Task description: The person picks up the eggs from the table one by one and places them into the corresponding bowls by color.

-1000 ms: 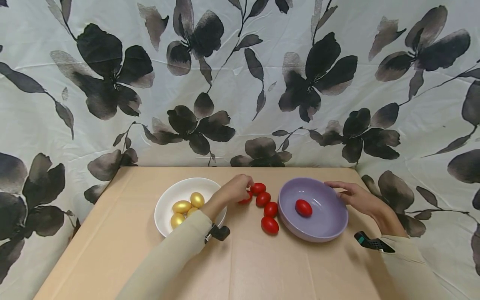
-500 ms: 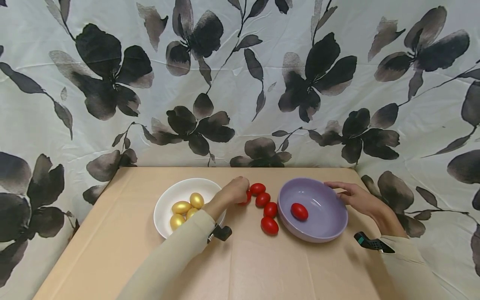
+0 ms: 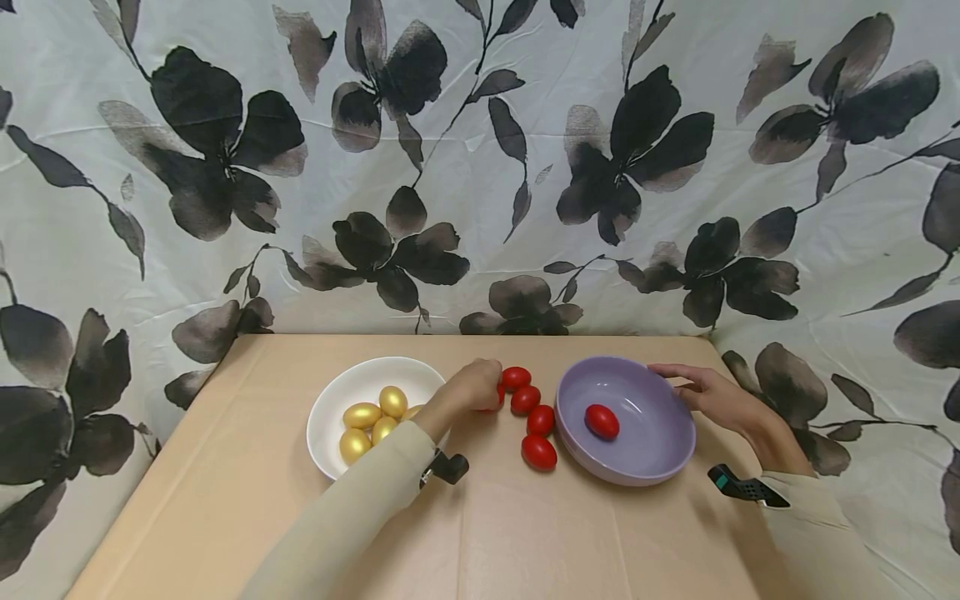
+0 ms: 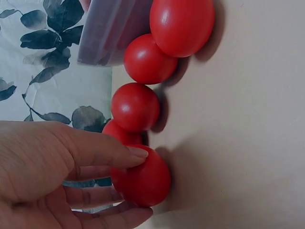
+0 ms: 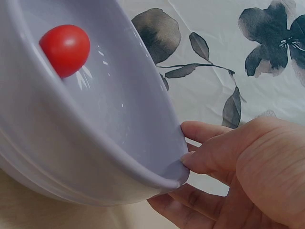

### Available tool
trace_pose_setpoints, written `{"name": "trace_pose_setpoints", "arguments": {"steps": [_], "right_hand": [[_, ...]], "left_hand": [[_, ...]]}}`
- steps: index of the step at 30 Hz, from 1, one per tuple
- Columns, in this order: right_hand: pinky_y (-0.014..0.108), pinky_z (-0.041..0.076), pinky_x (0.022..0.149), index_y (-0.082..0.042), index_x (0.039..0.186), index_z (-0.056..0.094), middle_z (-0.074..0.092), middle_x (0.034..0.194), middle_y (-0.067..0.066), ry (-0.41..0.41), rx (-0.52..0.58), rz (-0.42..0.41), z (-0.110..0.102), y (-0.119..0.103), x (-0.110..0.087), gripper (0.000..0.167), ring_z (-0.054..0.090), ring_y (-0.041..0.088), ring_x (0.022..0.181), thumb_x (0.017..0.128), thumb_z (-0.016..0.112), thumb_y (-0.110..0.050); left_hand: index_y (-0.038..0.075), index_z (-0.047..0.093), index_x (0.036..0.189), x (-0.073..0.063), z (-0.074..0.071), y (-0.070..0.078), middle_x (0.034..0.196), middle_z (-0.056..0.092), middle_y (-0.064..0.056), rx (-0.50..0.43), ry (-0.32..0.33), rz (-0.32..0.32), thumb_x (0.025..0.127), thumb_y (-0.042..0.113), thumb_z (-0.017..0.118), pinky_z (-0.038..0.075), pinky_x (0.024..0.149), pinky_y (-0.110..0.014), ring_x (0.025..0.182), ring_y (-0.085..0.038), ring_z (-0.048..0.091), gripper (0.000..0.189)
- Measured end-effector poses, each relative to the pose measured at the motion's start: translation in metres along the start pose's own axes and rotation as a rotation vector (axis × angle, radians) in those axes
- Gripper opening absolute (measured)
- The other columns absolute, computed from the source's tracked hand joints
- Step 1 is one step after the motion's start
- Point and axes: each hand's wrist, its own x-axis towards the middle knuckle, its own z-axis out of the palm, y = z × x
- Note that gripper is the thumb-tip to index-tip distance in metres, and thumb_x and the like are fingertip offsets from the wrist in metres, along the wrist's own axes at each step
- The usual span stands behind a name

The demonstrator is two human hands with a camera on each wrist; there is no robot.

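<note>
My left hand (image 3: pixel 468 388) pinches a red egg (image 4: pixel 147 183) at the far end of a line of red eggs, thumb on one side and fingers on the other; in the head view the hand mostly hides it. The other red eggs (image 3: pixel 526 400) curve along the table toward a purple bowl (image 3: pixel 652 423). Inside that bowl lies one red egg (image 3: pixel 602 422). My right hand (image 3: pixel 718 402) holds the bowl's right rim, with thumb and index finger at the edge and the remaining fingers under its outer side in the right wrist view.
Left of the red eggs stands a white bowl (image 3: pixel 321 417) holding several gold eggs (image 3: pixel 362 415), partly behind my left forearm. A light wood-coloured table (image 3: pixel 525 533) carries everything. Behind it hangs a white cloth (image 3: pixel 517 242) with dark flowers.
My left hand has shifted slightly around the end red egg, covering more of it. The egg inside the purple bowl has rolled a little leftward and back. My right hand stays at the rim.
</note>
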Motion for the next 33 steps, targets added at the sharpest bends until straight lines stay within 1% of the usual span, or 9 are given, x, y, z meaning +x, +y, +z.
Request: {"name": "trace_pose_setpoints", "arguments": {"steps": [8,12,19,23,25,28,33], "right_hand": [[0.043,0.057,0.092,-0.003,0.151,0.046,0.041,0.153,0.031,-0.007,0.009,0.000,0.000,-0.001,-0.001,0.057,0.053,0.055,0.127,0.096,0.042,0.011],[0.042,0.058,0.092,-0.003,0.151,0.046,0.040,0.153,0.031,-0.007,0.008,0.000,0.000,0.000,-0.001,0.057,0.053,0.055,0.127,0.096,0.041,0.011],[0.036,0.058,0.090,-0.001,0.150,0.045,0.040,0.152,0.031,-0.006,0.009,-0.013,0.000,0.000,0.000,0.056,0.053,0.056,0.126,0.096,0.042,0.011],[0.035,0.058,0.089,0.000,0.150,0.045,0.041,0.152,0.032,-0.005,0.012,-0.020,0.000,-0.001,0.000,0.055,0.054,0.055,0.125,0.096,0.042,0.011],[0.035,0.058,0.090,0.001,0.150,0.045,0.042,0.151,0.032,-0.007,0.014,-0.026,0.000,0.000,0.000,0.055,0.055,0.055,0.125,0.096,0.042,0.012],[0.040,0.058,0.091,0.000,0.150,0.045,0.042,0.151,0.032,-0.011,0.015,-0.032,-0.001,0.001,0.000,0.056,0.055,0.055,0.124,0.095,0.042,0.012],[0.045,0.057,0.092,-0.001,0.150,0.046,0.041,0.152,0.032,-0.005,-0.003,-0.025,0.000,0.002,0.001,0.055,0.054,0.056,0.125,0.096,0.042,0.011]], "left_hand": [[0.005,0.062,0.088,-0.002,-0.004,-0.001,0.073,0.059,-0.006,-0.013,0.017,0.032,0.081,0.004,0.075,0.044,0.053,-0.026,0.061,-0.019,0.053,0.015],[0.003,0.065,0.092,-0.005,-0.007,-0.001,0.075,0.061,-0.006,-0.045,0.018,0.048,0.081,0.003,0.077,0.046,0.055,-0.025,0.063,-0.019,0.054,0.016],[-0.001,0.068,0.109,-0.011,-0.014,-0.001,0.084,0.064,-0.008,-0.142,0.030,0.052,0.081,0.000,0.076,0.051,0.058,-0.026,0.068,-0.021,0.057,0.029],[-0.003,0.067,0.112,-0.012,-0.018,0.000,0.087,0.065,-0.009,-0.141,0.057,0.075,0.081,0.001,0.076,0.051,0.060,-0.025,0.071,-0.021,0.057,0.032],[-0.004,0.067,0.111,-0.012,-0.019,0.000,0.088,0.065,-0.009,-0.135,0.072,0.094,0.081,0.001,0.076,0.050,0.060,-0.025,0.072,-0.021,0.057,0.031],[-0.004,0.067,0.110,-0.013,-0.019,0.000,0.089,0.065,-0.010,-0.139,0.090,0.110,0.080,0.001,0.077,0.050,0.062,-0.025,0.074,-0.021,0.058,0.031],[-0.004,0.066,0.114,-0.014,-0.020,-0.001,0.092,0.067,-0.011,-0.163,0.097,0.104,0.081,0.001,0.077,0.053,0.066,-0.026,0.076,-0.022,0.059,0.035]]}}
